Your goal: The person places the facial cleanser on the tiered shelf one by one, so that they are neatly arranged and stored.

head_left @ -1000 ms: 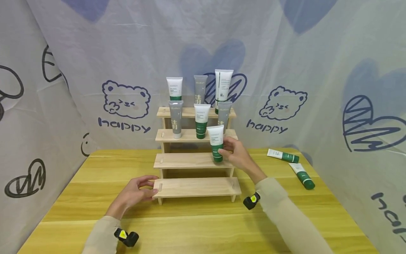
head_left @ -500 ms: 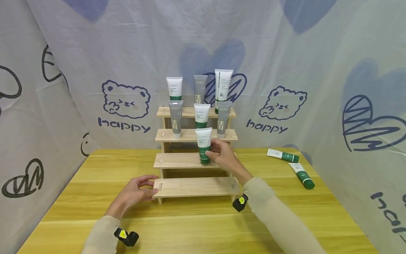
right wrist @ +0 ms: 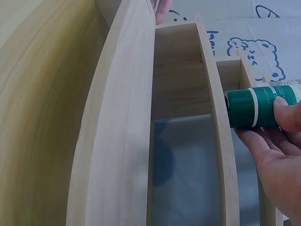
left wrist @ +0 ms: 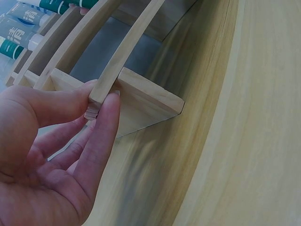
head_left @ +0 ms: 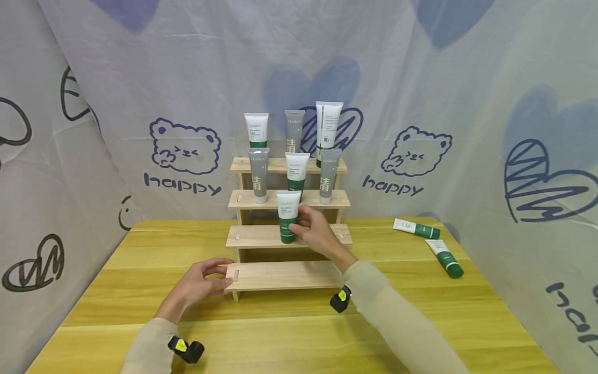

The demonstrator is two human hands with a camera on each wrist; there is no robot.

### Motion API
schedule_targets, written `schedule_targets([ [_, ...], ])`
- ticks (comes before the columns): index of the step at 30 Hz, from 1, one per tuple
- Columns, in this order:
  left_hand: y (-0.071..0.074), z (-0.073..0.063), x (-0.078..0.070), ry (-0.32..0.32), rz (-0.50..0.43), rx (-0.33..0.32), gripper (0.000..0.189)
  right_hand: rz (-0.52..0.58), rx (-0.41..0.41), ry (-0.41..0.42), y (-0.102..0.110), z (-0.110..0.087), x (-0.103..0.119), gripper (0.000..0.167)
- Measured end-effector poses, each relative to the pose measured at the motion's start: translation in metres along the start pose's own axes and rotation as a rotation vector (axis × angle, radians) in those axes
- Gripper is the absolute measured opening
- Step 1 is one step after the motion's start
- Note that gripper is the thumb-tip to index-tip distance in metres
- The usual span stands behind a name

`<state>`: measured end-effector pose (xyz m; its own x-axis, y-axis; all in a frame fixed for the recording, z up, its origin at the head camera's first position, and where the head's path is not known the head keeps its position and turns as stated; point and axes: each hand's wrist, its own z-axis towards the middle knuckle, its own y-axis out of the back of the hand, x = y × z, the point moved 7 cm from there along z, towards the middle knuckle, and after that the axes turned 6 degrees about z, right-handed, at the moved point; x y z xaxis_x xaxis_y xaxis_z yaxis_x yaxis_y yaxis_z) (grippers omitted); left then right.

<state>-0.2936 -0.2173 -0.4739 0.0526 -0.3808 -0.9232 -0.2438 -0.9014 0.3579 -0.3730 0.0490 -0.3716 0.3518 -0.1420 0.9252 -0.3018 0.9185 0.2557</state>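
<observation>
My right hand [head_left: 318, 232] pinches a white and green squeeze tube [head_left: 287, 215] between thumb and fingers, upright with its green cap down. The cap is right at the second-lowest step of a wooden tiered stand [head_left: 280, 275]; in the right wrist view the green cap [right wrist: 241, 108] overlaps that shelf's edge. My left hand [head_left: 202, 283] grips the left end of the lowest step. In the left wrist view the thumb lies above the board end [left wrist: 115, 61] and the fingers below it.
Three tubes, including a tall white tube [head_left: 328, 130], stand on the top step. Below them are two grey tubes [head_left: 259, 174] with a white and green tube [head_left: 296, 170] between. Two more green and white tubes, one nearer the front [head_left: 445, 258], lie on the table at right.
My right hand has carried the tube leftward and slightly down along the second-lowest step, from its right part to near its middle. The left hand stays put on the stand.
</observation>
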Motion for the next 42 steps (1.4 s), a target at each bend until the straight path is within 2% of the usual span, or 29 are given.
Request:
schedule_targets([
  [16, -0.002, -0.002, -0.001, 0.009, 0.015, -0.005, 0.061, 0.034, 0.014, -0.018, -0.016, 0.006, -0.001, 0.044],
  [31, -0.002, -0.003, 0.000, 0.011, 0.014, -0.009, 0.060, 0.027, 0.048, -0.016, -0.021, 0.005, 0.002, 0.046],
  [36, -0.002, -0.002, 0.001, 0.013, 0.018, -0.014, 0.060, 0.030, 0.064, -0.014, -0.012, 0.000, 0.002, 0.045],
  [42, -0.002, -0.002, 0.000, 0.015, 0.012, -0.014, 0.060, 0.013, 0.050, 0.010, 0.022, -0.011, 0.004, 0.036],
])
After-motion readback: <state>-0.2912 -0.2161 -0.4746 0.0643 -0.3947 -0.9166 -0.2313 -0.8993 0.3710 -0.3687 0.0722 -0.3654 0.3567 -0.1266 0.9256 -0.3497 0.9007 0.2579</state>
